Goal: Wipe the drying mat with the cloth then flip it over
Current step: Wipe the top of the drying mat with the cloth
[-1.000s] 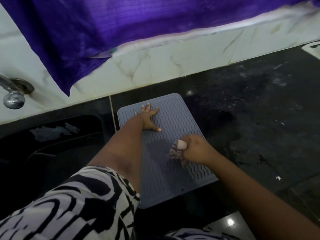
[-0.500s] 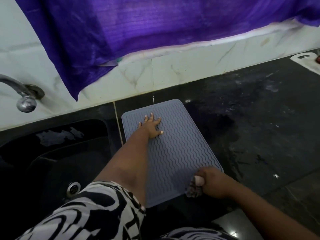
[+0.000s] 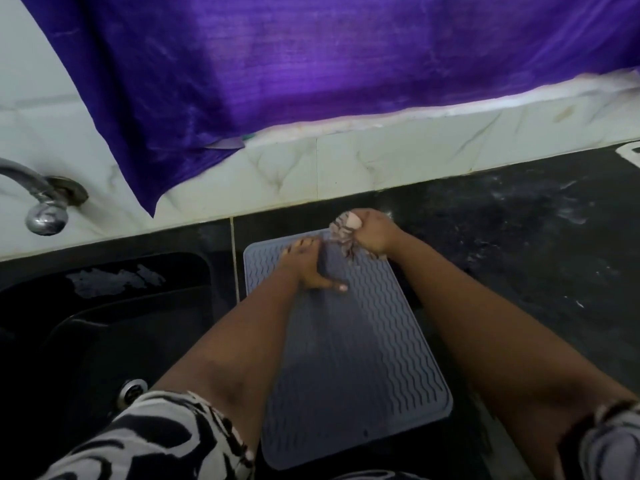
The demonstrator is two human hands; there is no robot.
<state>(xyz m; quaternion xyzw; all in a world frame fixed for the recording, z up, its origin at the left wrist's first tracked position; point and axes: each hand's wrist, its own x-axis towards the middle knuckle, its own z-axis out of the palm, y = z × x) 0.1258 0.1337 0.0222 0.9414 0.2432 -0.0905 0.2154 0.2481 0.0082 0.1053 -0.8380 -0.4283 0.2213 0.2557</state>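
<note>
Head: cloth [image 3: 341,233] now at mat's [image 3: 363,358] far edge.

A dark, glossy black stone tabletop [image 3: 519,258] runs across the scene, streaked with pale smears and specks. Behind it stands a wall of white marble-veined tiles [image 3: 381,161]. A large purple cloth curtain [image 3: 311,64] hangs over the upper wall. At left, a black sunken sink [image 3: 86,341] with a round metal drain [image 3: 131,389] sits below a curved chrome tap [image 3: 38,202].
</note>
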